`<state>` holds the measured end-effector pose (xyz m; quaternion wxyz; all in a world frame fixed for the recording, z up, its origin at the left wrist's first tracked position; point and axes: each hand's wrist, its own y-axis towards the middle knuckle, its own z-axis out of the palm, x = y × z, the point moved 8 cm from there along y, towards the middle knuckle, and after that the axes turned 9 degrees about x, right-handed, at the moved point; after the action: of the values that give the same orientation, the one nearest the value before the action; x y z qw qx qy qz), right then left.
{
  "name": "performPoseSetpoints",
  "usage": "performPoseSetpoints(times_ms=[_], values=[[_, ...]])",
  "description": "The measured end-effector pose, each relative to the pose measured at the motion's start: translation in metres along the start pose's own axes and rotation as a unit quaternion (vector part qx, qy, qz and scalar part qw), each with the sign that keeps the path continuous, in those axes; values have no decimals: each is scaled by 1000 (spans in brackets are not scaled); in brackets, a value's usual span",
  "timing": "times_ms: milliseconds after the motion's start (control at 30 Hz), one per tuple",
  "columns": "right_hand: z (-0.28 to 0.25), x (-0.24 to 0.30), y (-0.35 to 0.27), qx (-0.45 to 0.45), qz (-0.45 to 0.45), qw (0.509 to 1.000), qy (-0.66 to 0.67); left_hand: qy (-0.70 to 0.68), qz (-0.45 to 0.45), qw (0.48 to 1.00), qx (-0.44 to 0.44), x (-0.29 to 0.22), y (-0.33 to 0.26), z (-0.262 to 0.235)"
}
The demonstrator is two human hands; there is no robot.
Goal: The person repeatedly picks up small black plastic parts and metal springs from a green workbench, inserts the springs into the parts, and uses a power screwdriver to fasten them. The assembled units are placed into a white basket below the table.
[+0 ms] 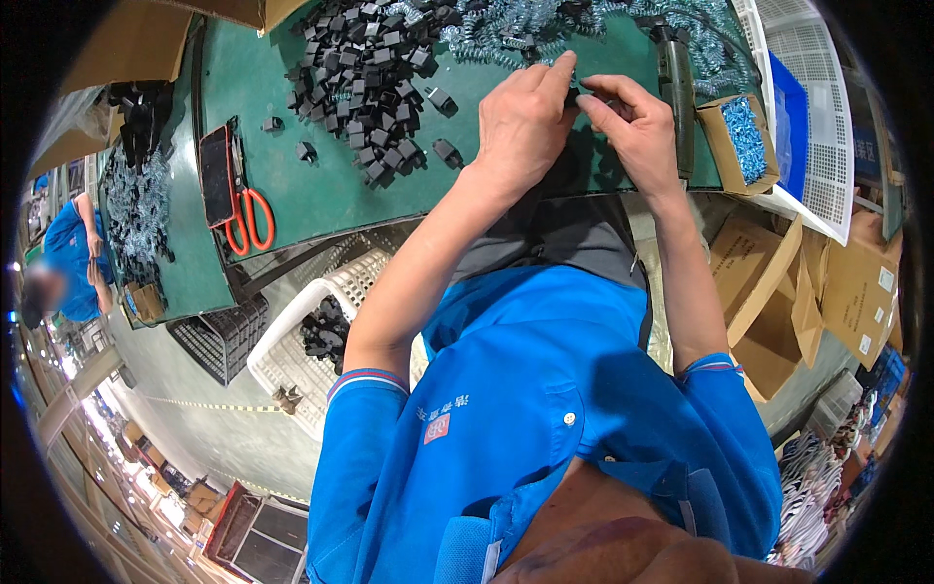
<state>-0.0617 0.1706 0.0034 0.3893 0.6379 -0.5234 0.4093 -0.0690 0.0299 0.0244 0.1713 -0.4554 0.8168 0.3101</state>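
Note:
My left hand (525,119) and my right hand (638,128) meet above the near edge of the green table (263,170). The fingers of both are closed in a pinch around a small dark piece (572,98), mostly hidden by the fingertips. Left of my hands spreads a heap of small black plastic blocks (375,92), with a few loose ones near it. Beyond my hands lies a pile of pale blue coiled cords (506,34). A dark cylindrical tool (674,102) stands just right of my right hand.
A cardboard box (725,146) of small blue pieces sits at the table's right, beside a white perforated crate (822,127). Orange-handled scissors (251,222) and a phone (216,175) lie left. A white basket (292,336) stands below. Another person (73,238) works far left.

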Motion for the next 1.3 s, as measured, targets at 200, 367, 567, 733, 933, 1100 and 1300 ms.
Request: performPoseSetpoints(times_ms=[200, 367, 567, 733, 933, 1100, 1300], values=[[14, -13, 10, 46, 43, 998, 9, 50, -20, 998, 24, 4, -6, 2], [19, 1, 6, 19, -9, 997, -68, 7, -182, 973, 140, 37, -31, -1], [32, 20, 0, 8, -64, 990, -125, -114, -278, 925, 233, 57, -49, 11], [35, 23, -1, -5, -61, 989, -135, -154, -283, 924, 208, 60, -54, 23], [31, 28, -1, 28, -44, 976, -210, -222, -297, 908, 195, 59, -58, 29], [26, 6, 2, 29, 26, 985, -169, -265, -302, 903, 153, 63, -65, 34], [26, 34, -21, -26, -77, 995, -66, -634, -381, 665, 100, 49, -76, 34]])
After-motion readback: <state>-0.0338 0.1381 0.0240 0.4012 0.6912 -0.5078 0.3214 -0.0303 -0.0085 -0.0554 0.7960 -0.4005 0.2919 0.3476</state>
